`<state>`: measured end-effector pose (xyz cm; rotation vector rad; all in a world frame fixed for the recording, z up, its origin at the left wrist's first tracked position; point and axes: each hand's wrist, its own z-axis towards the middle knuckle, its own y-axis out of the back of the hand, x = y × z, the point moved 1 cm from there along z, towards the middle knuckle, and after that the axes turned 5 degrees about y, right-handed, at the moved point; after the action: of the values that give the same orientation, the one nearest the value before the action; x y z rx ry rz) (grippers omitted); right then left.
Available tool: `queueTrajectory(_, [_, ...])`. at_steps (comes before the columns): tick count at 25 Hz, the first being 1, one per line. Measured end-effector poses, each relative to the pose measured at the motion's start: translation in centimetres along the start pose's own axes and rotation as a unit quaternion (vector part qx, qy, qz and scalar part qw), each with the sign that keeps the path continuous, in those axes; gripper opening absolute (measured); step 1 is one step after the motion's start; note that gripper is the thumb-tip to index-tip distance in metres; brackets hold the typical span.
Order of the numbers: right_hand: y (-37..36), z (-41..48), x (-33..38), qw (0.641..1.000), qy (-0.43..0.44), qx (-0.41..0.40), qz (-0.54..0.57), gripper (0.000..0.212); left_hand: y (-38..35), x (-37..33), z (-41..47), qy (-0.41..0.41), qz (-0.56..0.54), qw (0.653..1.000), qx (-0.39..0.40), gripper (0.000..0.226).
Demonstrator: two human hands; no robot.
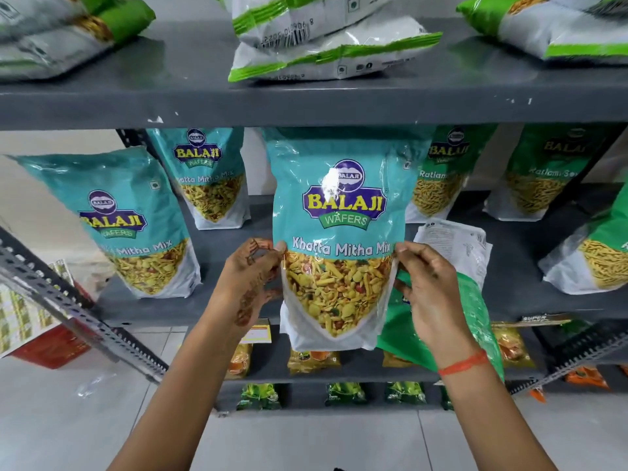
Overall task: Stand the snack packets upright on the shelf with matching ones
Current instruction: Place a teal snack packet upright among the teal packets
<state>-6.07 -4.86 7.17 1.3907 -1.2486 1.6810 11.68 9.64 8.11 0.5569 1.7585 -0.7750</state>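
I hold a teal Khatta Mitha Mix packet upright in front of the middle shelf. My left hand pinches its left edge and my right hand pinches its right edge. Two matching teal packets stand on that shelf: one at the front left, one further back. Green Ratlami Sev packets stand at the right, with another at the far right. A green packet lies flat under my right hand, and a white-backed packet lies behind it.
The upper shelf carries several green-and-white packets lying flat. Lower shelves hold small yellow and green packets. A perforated metal upright slants across the left. Pale floor tiles lie below.
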Motion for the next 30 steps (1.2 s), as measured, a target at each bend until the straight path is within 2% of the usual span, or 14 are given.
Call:
queueTrajectory(4, [-1.8, 0.9, -2.3, 0.999, 0.023, 0.015, 0.027, 0.016, 1.0, 0.4, 0.8, -0.048, 0.04, 0.997, -0.043, 0.011])
queueTrajectory(9, [-5.9, 2.8, -5.8, 0.998, 0.041, 0.041, 0.033, 0.014, 4.0, 1.1, 3.7, -0.092, 0.093, 0.987, -0.098, 0.007])
queueTrajectory(14, [-9.8, 3.8, -8.6, 0.997, 0.039, 0.056, 0.029, 0.018, 7.4, 2.6, 6.8, -0.092, 0.072, 0.981, -0.154, 0.013])
queueTrajectory(18, [-11.3, 4.0, -10.0, 0.998, 0.02, 0.037, 0.057, 0.016, 8.8, 3.4, 8.0, -0.088, 0.048, 0.981, -0.167, 0.015])
queueTrajectory(21, [-11.2, 4.2, -10.0, 0.998, 0.009, 0.029, 0.063, 0.014, 8.8, 3.7, 7.8, -0.106, 0.099, 0.972, -0.185, 0.025])
queueTrajectory(24, [-11.2, 4.2, -9.4, 0.999, 0.04, 0.011, -0.007, 0.019, 7.5, 4.4, 6.6, -0.151, 0.142, 0.962, -0.175, 0.04])
queueTrajectory(26, [-11.1, 3.7, -8.9, 0.992, 0.106, -0.01, -0.07, 0.02, 5.7, 4.9, 5.4, -0.206, 0.212, 0.935, -0.196, 0.056])
queueTrajectory(28, [-10.4, 3.3, -8.1, 0.976, 0.191, -0.032, -0.102, 0.02, 3.3, 5.2, 4.0, -0.285, 0.302, 0.879, -0.233, 0.062])
queueTrajectory(30, [-9.5, 3.1, -6.8, 0.958, 0.258, -0.051, -0.113, 0.02, 0.4, 5.4, 3.2, -0.359, 0.339, 0.845, -0.208, 0.062])
